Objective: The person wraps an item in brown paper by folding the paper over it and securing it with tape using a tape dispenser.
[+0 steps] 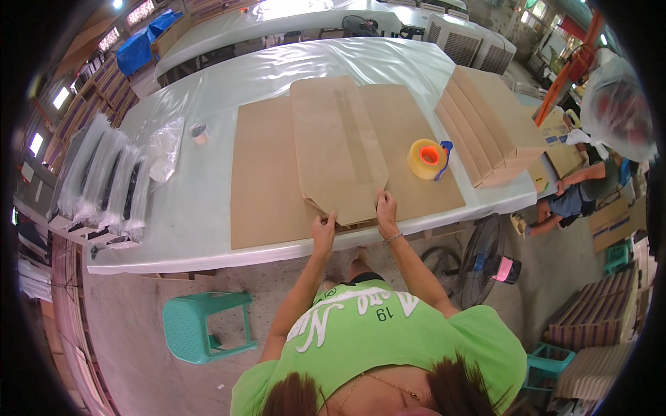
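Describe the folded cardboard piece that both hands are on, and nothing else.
The folded cardboard piece is plain brown, long and flat, with a strip of clear tape running down its middle. Its near end narrows to angled corners. It lies on top of a larger brown cardboard sheet on the plastic-covered table, reaching away from the person. The left hand and right hand grip its near end at the table edge.

Desk (208, 229) (clear plastic cover): large cardboard sheet (267, 187) central. Right of it: tape dispenser (428, 159), stacked flat cardboard (489, 118). Left of it: small tape roll (199, 132), bagged dark items (104, 177).
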Demonstrator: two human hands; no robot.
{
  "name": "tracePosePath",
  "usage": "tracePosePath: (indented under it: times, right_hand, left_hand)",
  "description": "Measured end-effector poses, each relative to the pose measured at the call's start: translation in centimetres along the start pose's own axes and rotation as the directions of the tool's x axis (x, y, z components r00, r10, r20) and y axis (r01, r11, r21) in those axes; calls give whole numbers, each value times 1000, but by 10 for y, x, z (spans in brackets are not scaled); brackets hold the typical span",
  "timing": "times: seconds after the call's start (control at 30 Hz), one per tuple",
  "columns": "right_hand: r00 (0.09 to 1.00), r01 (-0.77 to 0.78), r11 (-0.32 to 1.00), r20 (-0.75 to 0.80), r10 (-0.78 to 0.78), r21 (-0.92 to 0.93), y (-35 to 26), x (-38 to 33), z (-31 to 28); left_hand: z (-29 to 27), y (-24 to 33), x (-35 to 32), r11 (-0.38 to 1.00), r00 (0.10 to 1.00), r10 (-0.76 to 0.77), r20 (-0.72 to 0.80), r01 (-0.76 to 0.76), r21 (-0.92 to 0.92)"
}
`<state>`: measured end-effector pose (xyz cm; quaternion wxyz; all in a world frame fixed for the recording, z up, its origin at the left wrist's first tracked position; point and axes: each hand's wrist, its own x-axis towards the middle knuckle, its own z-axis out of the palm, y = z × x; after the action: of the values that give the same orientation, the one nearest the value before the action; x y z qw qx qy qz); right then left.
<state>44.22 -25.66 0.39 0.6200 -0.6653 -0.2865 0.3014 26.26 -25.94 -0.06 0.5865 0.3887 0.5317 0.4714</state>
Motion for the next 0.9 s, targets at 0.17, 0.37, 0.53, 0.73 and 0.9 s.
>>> tracePosePath:
  times: [0.17, 0.37, 0.53, 0.73, 0.9]
  right_hand:
    - [996, -64, 998, 61, 63, 16, -12, -10, -4]
    - [998, -20, 999, 52, 22, -25, -6, -6, -4]
    - [990, -99, 995, 103, 96, 32, -6, -8, -6]
    - [988, -101, 995, 119, 100, -2, -6, -14, -8]
    - [990, -64, 995, 118, 73, -72, -4, -13, -12]
  left_hand:
    - [-2, 2, -2, 998, 1000, -20, -1, 20, -53]
    - [3, -3, 1, 985, 1000, -9, -19, 5, -170]
    - [-3, 2, -6, 984, 995, -70, 64, 80, -159]
    - [-2, -2, -6, 990, 999, -41, 26, 44, -133]
    - [-3, 2, -7, 998, 998, -31, 61, 34, -55]
